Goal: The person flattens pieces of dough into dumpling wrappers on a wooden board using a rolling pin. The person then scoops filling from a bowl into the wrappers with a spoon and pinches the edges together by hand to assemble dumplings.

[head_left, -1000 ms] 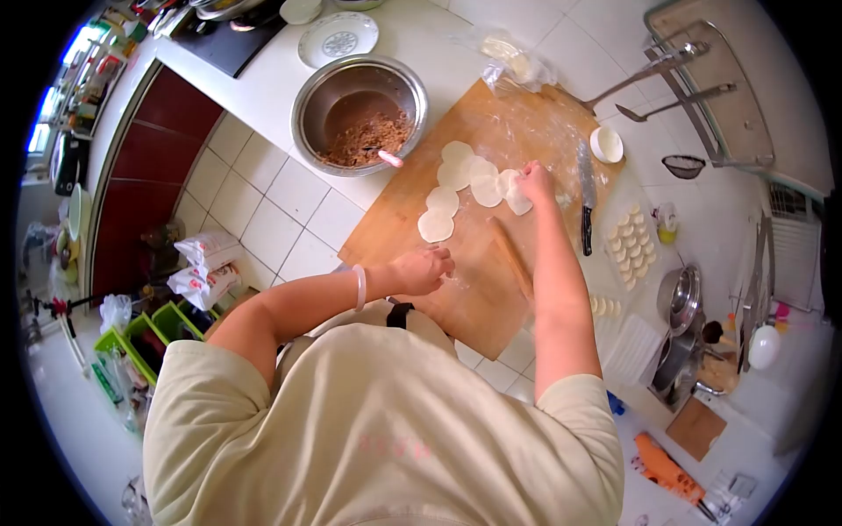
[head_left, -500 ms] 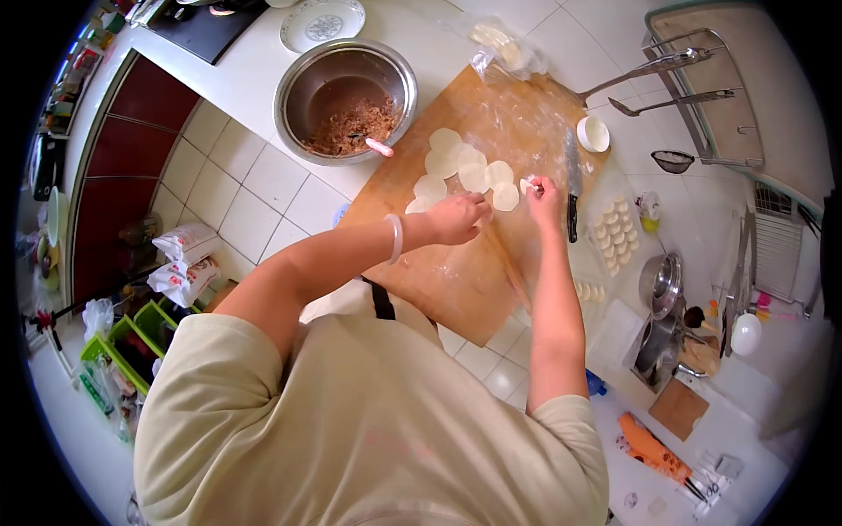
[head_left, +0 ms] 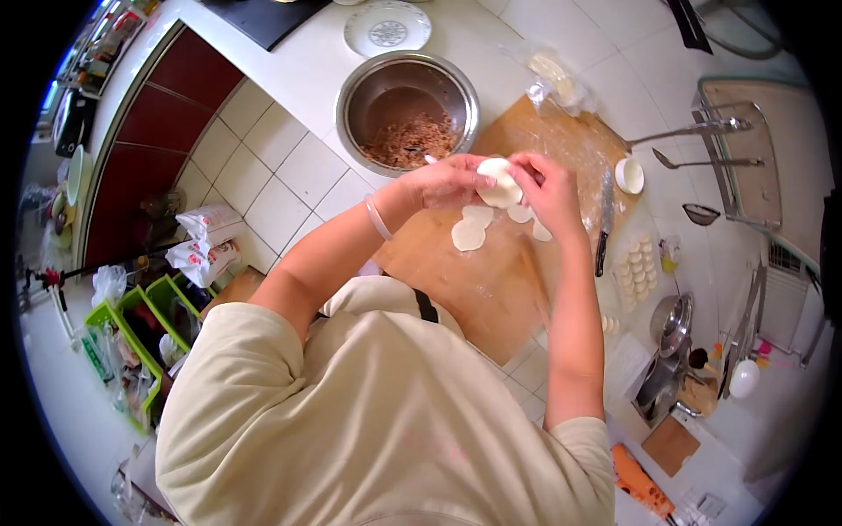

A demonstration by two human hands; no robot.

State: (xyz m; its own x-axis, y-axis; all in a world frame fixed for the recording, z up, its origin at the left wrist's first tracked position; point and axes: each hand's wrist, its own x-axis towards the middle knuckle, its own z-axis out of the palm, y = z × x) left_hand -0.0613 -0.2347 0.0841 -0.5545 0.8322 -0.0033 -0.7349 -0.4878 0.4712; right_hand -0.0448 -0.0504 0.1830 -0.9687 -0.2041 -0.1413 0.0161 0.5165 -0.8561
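A round white dumpling wrapper [head_left: 500, 184] is raised above the wooden board, between my two hands. My left hand [head_left: 441, 182], with a pale bangle on its wrist, has its fingers closed on the wrapper's left side. From the other side, my right hand [head_left: 549, 195] pinches the wrapper's right edge; its fingertips are partly hidden. Below lie more flat wrappers [head_left: 468, 234] on the floured board [head_left: 456, 285], some covered by my hands. Just behind my left hand stands a steel bowl [head_left: 351, 114] of minced filling [head_left: 412, 140].
A knife [head_left: 604, 223] and a small white cup [head_left: 629, 176] are at the board's right. Beyond them sit rows of shaped dough pieces [head_left: 638, 272]. A rolling pin [head_left: 535, 276] lies on the board. At the back are a plate [head_left: 387, 31] and bagged dough [head_left: 554, 79].
Both hands have risen from the board and come together, now holding a wrapper between them. The view has shifted, so the bowl and board appear farther right.
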